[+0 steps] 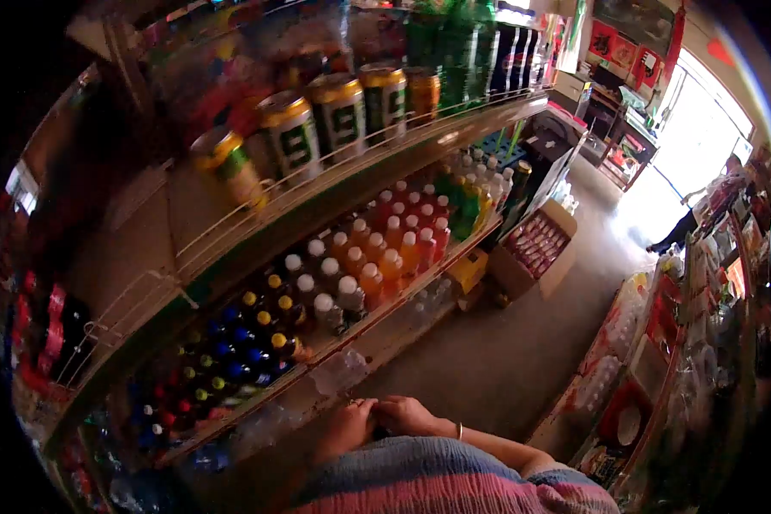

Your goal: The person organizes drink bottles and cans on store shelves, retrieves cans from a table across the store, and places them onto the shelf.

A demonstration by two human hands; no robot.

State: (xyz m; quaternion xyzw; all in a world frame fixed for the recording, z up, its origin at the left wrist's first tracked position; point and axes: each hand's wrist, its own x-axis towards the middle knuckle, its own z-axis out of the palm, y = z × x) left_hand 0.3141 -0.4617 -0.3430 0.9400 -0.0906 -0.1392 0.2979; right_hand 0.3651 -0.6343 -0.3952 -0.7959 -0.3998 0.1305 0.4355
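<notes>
My left hand (pixel 349 427) and my right hand (pixel 405 416) are close together, low in front of my striped shirt. Both look closed, fingers curled inward; what lies between them, if anything, is hidden. A thin bracelet (pixel 460 431) circles my right wrist. Beyond my hands, on the lower shelf, stand rows of bottles: orange drink bottles (pixel 391 265), red drink bottles (pixel 441 233), white-capped bottles (pixel 349 293) and dark blue-capped bottles (pixel 238 354). The nearest item is a clear plastic package (pixel 340 372) under that shelf's edge.
Gold-topped cans (pixel 341 116) line the upper shelf behind a wire rail (pixel 257 210); one can (pixel 231 167) tilts. An open cardboard box (pixel 535 247) of packets sits on the floor. Stocked racks (pixel 660 368) flank the aisle's right side. A person (pixel 702 210) stands near the bright doorway.
</notes>
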